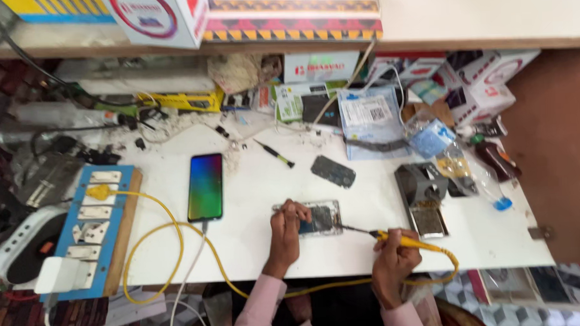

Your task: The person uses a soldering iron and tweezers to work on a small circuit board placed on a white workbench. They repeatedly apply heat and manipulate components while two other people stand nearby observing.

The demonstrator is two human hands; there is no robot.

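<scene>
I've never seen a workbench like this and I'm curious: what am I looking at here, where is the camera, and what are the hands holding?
There is one picture, taken by a camera worn on a person's head, looking down at their own two bare hands over a white table. The left hand steadies an opened phone lying flat, its insides showing. The right hand holds a yellow-handled soldering iron, its thin tip pointing at the phone's right edge; a yellow cable runs from it to a blue power board on the left. Also on the table: a lit smartphone with a white cord plugged in, a small screwdriver, a dark phone part, and a metal stand. Boxes and packets are piled along the back.
</scene>
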